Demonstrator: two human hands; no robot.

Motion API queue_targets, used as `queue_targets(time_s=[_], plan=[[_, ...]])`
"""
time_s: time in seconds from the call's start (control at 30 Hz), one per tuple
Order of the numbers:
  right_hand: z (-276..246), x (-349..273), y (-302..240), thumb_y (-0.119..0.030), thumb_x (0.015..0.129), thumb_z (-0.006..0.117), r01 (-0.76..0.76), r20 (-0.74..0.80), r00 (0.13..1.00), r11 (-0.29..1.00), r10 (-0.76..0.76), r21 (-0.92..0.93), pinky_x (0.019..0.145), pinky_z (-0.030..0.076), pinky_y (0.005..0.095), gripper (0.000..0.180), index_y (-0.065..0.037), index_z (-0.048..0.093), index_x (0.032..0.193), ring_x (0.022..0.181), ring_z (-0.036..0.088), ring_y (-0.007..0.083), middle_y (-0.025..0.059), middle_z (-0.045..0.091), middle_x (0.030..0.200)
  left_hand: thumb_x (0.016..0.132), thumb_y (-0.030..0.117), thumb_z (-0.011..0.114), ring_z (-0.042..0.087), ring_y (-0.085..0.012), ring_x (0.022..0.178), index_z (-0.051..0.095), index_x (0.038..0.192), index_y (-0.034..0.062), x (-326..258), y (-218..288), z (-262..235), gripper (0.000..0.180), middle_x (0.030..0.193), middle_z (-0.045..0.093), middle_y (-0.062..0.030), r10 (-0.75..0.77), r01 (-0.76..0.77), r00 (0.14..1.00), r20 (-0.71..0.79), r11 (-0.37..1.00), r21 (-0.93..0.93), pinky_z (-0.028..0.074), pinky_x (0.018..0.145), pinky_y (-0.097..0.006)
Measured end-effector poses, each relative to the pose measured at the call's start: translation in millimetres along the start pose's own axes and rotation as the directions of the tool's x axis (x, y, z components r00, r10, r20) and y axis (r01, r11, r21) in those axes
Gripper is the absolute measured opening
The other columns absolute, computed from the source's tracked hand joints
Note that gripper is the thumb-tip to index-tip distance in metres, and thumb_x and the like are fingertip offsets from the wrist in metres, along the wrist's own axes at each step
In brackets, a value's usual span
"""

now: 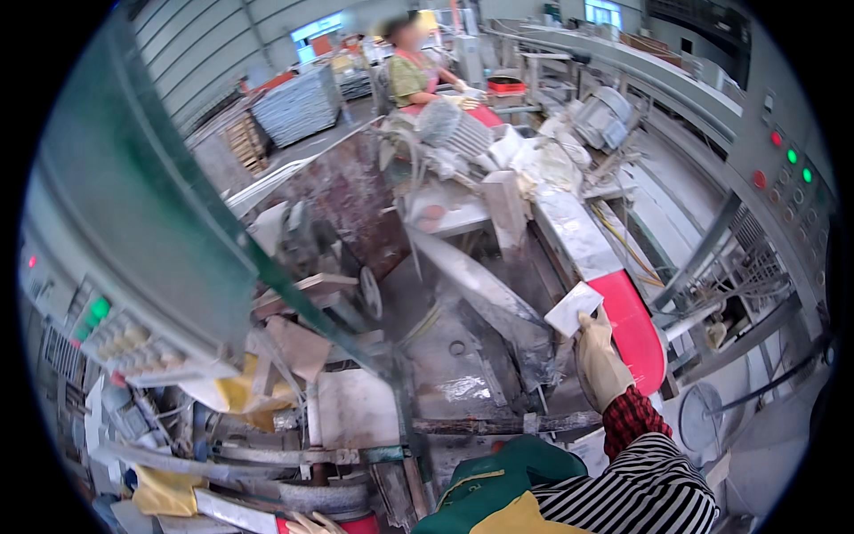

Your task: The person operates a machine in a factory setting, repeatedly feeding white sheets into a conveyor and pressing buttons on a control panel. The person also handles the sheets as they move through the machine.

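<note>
My right hand [608, 356], in a cream glove, holds a small white square tile [574, 309] by its near corner. The tile is over the far end of a red board [633, 334] that lies along the narrow machine bed. At the lower edge my left hand [313, 525] shows only in part, also gloved. Its fingers lie spread on another red surface [360, 523], and I see nothing in them; the rest of that hand is cut off by the picture's rim.
A green-grey cabinet with lit buttons [98, 309] rises at left; a button panel [783, 173] stands at right. A curved metal guard [485, 285] and a wet, dusty pit lie ahead. Beyond, a co-worker [418, 76] works by a motor [603, 116].
</note>
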State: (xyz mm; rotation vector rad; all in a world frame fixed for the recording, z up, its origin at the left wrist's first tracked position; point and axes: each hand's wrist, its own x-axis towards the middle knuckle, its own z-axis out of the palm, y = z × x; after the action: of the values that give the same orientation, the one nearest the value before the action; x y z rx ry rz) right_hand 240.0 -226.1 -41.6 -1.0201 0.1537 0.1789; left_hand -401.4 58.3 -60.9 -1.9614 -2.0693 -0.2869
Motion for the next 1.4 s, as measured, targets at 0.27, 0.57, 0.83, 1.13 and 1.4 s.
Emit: queue_targets(time_s=[0.27, 0.57, 0.83, 1.13, 1.4], plan=[[-52.6, 92.9, -31.1, 0.010, 0.087, 0.057, 0.036, -0.411, 0.910, 0.998, -0.057, -0.059, 0.084, 0.058, 0.0427, 0.086, -0.023, 0.026, 0.160, 0.106, 0.065, 0.0269, 0.0112, 0.060, 0.130, 0.098, 0.054, 0.047, 0.027, -0.0514, 0.145, 0.040, 0.154, 0.0128, 4.8, 8.1, -1.1, 0.070, 0.156, 0.030, -0.0332, -0.006, 0.013, 0.991, 0.137, 0.999, -0.049, 0.026, 0.116, -0.062], [-89.0, 163.3, -2.2, 0.014, 0.083, 0.057, 0.055, -0.438, 0.893, 0.992, -0.099, -0.111, 0.074, 0.055, 0.0372, 0.092, -0.023, 0.024, 0.161, 0.100, 0.065, 0.0252, 0.0137, 0.063, 0.126, 0.093, 0.056, 0.056, 0.031, -0.0529, 0.142, 0.028, 0.156, 0.0008, 12.0, -19.3, 18.0, 0.088, 0.156, 0.026, -0.0368, 0.123, -0.118, 0.977, 0.173, 0.992, -0.041, 0.031, 0.116, -0.056], [-80.4, 125.1, -17.1, 0.006, 0.087, 0.061, 0.014, -0.390, 0.905, 0.928, -0.170, -0.371, 0.077, 0.058, 0.0397, 0.077, -0.016, 0.032, 0.155, 0.100, 0.064, 0.0294, 0.0198, 0.056, 0.133, 0.090, 0.055, 0.061, 0.053, -0.0457, 0.125, 0.021, 0.155, -0.0072, -8.7, -1.5, 2.6, 0.099, 0.144, 0.043, -0.0376, 0.075, -0.078, 0.995, 0.060, 0.996, 0.053, 0.046, 0.106, -0.045], [-145.3, 195.8, 43.0, -0.017, 0.100, 0.047, -0.023, -0.045, 0.999, 0.986, 0.031, 0.168, 0.087, 0.048, 0.0423, 0.054, -0.018, 0.038, 0.154, 0.109, 0.057, 0.0293, 0.0167, 0.053, 0.135, 0.087, 0.012, 0.067, 0.049, -0.0467, 0.126, 0.055, 0.131, -0.0016, 22.0, 14.5, -32.0, 0.047, 0.137, 0.053, -0.0266, 0.306, -0.388, 0.915, -0.262, 0.846, -0.366, 0.039, 0.108, -0.054], [62.5, -5.7, 181.2, -0.024, 0.103, 0.051, -0.440, 0.487, 0.683, 0.839, 0.544, -0.320, 0.068, 0.056, 0.0364, 0.030, -0.008, 0.055, 0.128, 0.080, 0.067, 0.0302, 0.0227, 0.069, 0.106, 0.082, 0.016, 0.072, 0.056, -0.0433, 0.116, 0.063, 0.120, 0.0000, 91.4, -9.6, -32.5, 0.042, 0.124, 0.062, -0.0225, 0.515, -0.584, 0.811, -0.279, 0.686, -0.434, 0.043, 0.102, -0.052]])
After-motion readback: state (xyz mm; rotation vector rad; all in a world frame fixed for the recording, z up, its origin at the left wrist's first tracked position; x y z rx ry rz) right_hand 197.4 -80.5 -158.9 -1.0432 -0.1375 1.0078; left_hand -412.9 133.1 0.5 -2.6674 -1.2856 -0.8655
